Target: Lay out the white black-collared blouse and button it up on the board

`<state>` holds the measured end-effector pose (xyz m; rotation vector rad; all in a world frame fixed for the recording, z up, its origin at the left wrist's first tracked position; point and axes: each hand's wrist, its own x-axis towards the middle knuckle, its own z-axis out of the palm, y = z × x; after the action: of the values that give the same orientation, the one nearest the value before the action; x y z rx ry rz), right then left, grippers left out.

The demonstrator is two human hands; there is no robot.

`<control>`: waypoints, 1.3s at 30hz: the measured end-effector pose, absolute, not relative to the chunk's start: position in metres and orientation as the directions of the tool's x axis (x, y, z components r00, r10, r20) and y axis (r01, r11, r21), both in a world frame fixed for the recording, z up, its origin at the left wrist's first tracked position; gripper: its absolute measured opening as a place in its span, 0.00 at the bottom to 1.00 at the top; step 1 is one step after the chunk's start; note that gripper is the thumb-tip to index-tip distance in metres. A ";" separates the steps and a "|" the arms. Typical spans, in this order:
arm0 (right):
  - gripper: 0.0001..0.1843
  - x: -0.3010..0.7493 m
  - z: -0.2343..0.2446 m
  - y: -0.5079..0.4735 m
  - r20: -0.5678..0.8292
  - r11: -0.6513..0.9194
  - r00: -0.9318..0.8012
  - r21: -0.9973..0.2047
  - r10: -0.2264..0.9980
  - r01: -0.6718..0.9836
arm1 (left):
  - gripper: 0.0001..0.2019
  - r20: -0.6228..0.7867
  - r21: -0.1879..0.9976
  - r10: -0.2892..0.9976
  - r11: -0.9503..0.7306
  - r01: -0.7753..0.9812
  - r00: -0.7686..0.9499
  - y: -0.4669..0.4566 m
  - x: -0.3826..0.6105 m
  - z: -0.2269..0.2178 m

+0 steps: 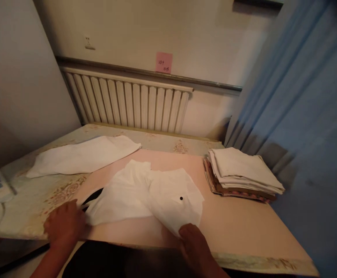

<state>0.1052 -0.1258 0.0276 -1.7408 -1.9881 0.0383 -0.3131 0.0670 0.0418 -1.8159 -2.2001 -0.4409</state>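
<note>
The white garment [145,197] lies spread on the pink board [243,227]. Its long axis runs left to right, just ahead of both hands. The left hand [64,227] rests palm down, released, on its left edge. The right hand [195,241] touches the near right corner; whether it is grasping, I cannot tell. Both hands are equally near.
</note>
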 end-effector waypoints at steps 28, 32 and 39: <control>0.09 0.220 0.009 -0.042 0.163 -0.345 0.407 -0.309 0.899 0.886 | 0.19 0.412 0.122 0.910 -0.101 0.987 0.042 0.029 -0.176 -0.004; 0.12 0.220 0.008 -0.040 0.152 -0.402 0.463 -0.312 0.873 0.861 | 0.19 0.407 0.134 0.913 -0.097 0.986 0.035 0.027 -0.175 -0.002; 0.17 0.216 0.009 -0.037 0.139 -0.440 0.503 -0.328 0.853 0.836 | 0.19 0.387 0.143 0.922 -0.093 0.985 0.031 0.026 -0.174 0.003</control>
<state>0.2156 -0.0367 0.0093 -2.3969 -1.4072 0.0664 -0.1738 0.0255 0.0026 -2.1311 -1.9967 -0.5810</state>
